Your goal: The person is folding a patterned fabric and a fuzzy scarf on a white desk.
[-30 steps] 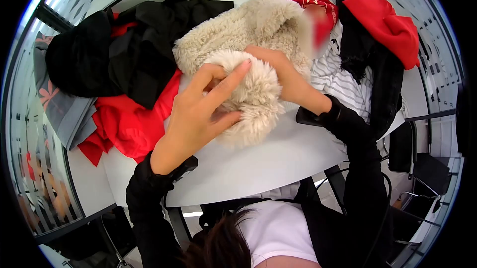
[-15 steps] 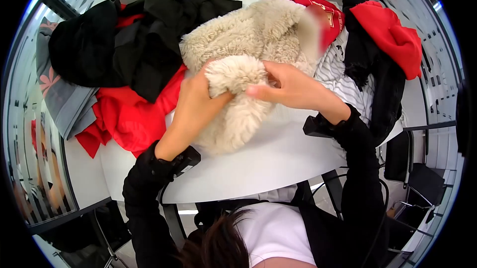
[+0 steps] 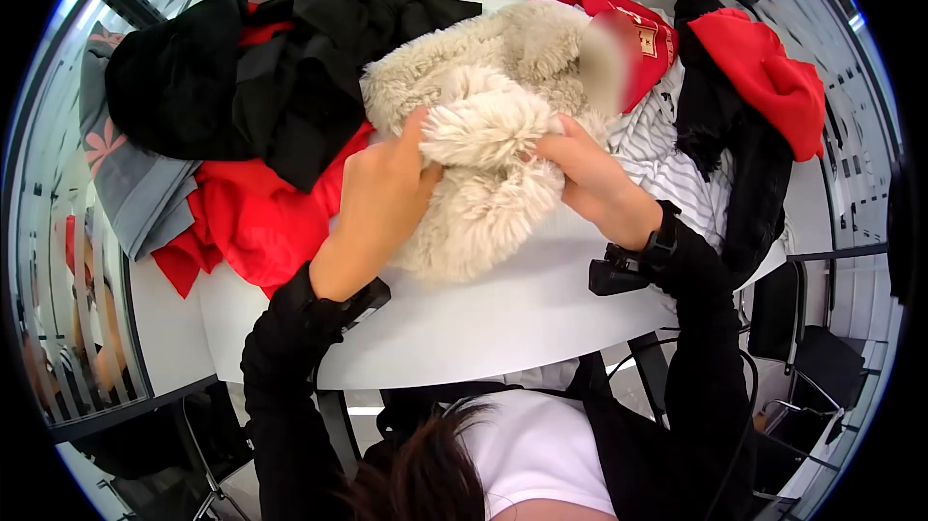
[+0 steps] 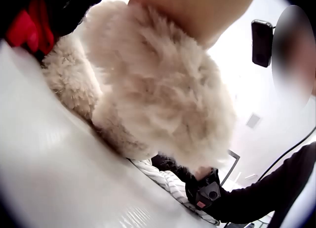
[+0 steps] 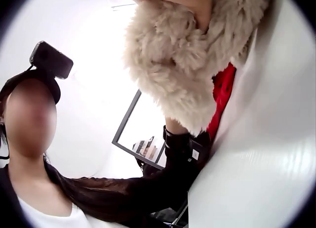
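Observation:
A fluffy cream faux-fur garment [image 3: 488,221] is bunched up at the middle of the table, its near part lifted in a thick fold. From the left, my left hand [image 3: 375,207] grips that fold, fingertips sunk in the pile. My right hand [image 3: 604,183] pinches the fold's right edge between thumb and fingers. In the left wrist view the raised fur [image 4: 163,84] hangs above the tabletop and covers most of the fingers. The right wrist view shows the fur [image 5: 168,55] drooping below the hand.
Black clothing [image 3: 280,86], a red garment [image 3: 261,231] and folded grey cloth [image 3: 155,197] lie left. To the right are a striped white garment [image 3: 667,168], black clothing [image 3: 749,192] and red cloth [image 3: 764,76]. The white table's front edge [image 3: 464,371] curves before the person.
My left hand has gone from spread fingers over the fur to gripping its left side. My right hand came from behind the fold to its right edge. The fold has changed shape.

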`<state>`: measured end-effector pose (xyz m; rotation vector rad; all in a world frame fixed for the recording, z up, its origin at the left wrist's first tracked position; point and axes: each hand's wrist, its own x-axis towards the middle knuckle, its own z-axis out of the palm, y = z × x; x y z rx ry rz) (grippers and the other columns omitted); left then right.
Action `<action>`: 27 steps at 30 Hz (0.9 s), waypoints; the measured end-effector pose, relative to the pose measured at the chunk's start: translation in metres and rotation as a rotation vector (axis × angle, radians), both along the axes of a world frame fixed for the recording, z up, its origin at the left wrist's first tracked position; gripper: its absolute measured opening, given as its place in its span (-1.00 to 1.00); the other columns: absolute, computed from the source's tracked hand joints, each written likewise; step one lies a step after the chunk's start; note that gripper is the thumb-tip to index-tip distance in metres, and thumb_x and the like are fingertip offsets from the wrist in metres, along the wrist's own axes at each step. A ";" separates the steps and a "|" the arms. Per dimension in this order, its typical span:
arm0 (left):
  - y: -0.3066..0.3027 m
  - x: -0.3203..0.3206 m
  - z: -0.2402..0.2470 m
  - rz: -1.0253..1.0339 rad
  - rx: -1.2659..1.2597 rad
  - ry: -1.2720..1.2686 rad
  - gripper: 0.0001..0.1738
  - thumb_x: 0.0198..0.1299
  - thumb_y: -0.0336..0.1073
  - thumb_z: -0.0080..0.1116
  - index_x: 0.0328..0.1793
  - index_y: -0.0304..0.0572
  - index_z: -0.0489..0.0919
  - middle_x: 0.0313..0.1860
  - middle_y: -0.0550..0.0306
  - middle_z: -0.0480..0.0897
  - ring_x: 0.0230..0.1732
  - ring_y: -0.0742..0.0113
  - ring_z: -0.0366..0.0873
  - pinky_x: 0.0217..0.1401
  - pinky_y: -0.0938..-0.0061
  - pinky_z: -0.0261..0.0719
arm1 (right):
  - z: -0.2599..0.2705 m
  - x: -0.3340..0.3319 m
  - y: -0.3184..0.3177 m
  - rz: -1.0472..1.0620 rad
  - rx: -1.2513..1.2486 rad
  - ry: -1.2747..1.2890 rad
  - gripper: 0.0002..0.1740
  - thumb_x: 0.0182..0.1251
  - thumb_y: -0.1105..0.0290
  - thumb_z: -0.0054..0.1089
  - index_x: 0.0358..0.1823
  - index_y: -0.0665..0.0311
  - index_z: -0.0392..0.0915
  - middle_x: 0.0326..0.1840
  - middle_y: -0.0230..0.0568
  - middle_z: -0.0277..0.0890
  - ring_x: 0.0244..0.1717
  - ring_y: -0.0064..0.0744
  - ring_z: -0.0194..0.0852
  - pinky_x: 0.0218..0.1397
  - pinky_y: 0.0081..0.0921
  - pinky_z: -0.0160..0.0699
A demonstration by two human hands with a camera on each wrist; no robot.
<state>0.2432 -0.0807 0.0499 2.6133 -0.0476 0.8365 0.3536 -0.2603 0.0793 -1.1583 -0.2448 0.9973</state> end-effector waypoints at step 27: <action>-0.004 -0.004 0.039 -0.255 0.087 -0.324 -0.59 -0.25 -0.40 0.34 -0.19 -0.18 0.50 -0.16 0.06 0.47 -0.16 0.13 0.43 -0.14 0.31 0.39 | -0.020 -0.011 0.010 -0.156 0.244 -0.380 -0.44 0.11 0.73 0.09 0.19 0.27 0.27 0.10 -0.29 0.36 0.12 -0.53 0.34 0.15 -0.58 0.38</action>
